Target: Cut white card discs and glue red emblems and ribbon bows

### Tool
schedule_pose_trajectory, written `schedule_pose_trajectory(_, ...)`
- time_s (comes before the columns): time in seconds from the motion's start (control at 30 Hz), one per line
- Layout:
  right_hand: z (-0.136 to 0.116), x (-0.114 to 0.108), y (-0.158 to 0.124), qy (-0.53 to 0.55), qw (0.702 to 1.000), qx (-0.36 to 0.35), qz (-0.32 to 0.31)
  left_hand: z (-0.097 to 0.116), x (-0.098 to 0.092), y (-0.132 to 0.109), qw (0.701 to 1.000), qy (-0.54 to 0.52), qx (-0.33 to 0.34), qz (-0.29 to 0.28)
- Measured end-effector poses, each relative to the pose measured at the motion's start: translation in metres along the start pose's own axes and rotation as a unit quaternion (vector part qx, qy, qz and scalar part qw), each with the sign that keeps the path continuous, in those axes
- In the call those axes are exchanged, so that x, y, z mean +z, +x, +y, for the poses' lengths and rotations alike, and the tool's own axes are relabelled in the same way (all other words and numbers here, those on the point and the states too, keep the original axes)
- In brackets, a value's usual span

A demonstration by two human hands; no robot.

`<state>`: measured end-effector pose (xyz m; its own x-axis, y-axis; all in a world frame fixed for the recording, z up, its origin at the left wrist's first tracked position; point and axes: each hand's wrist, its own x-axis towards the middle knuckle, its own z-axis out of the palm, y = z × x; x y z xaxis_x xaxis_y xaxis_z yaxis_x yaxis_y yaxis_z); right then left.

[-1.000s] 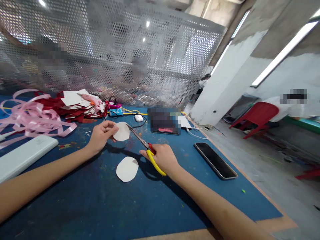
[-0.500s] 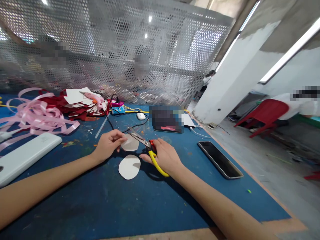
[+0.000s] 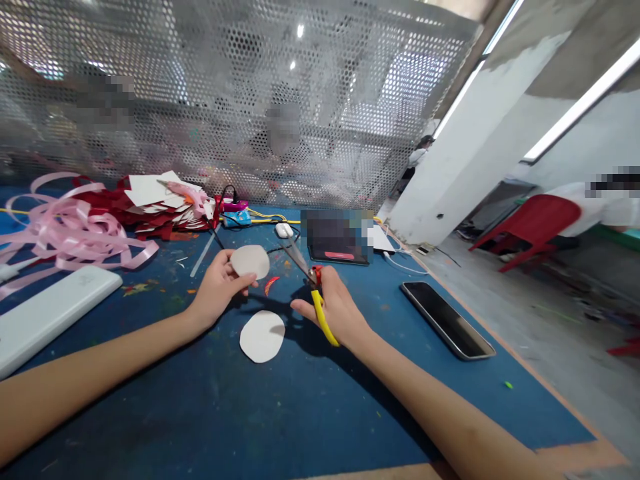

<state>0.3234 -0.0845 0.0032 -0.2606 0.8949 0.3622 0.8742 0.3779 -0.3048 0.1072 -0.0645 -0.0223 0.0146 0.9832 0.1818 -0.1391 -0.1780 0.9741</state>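
My left hand (image 3: 219,285) pinches a roundish white paper disc (image 3: 251,261) between thumb and fingers, a little above the table. In my right hand (image 3: 341,305) is a pair of scissors (image 3: 321,308) with yellow and red handles, its blades pointing away and to the left, apart from the disc. A second white paper disc (image 3: 263,336) lies flat on the blue table (image 3: 200,413), nearer to me and between my hands. A small curved red scrap (image 3: 271,286) rests on the table between the held disc and the scissors.
Pink ribbon (image 3: 90,230) lies in loops at the left, by a white power bank (image 3: 55,313). Behind are red and white paper pieces (image 3: 160,207) and cables. A phone (image 3: 447,320) lies right; a tablet (image 3: 337,239) stands before the perforated metal screen (image 3: 240,100).
The scissors have drawn away to the right from the disc. My left hand has lifted the disc up and left, and a curved red scrap now shows on the table.
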Motion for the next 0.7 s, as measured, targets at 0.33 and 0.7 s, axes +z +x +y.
schedule_pose_trajectory(0.33,-0.005,0.005,-0.004,-0.030,0.996,-0.072,-0.032,0.006,0.013,-0.028,0.995,-0.038,-0.057,-0.078)
schedule_pose_trajectory(0.7,-0.004,-0.008,-0.002,-0.132,0.986,-0.095,-0.032,0.005,0.012,-0.024,0.997,0.001,-0.036,-0.062)
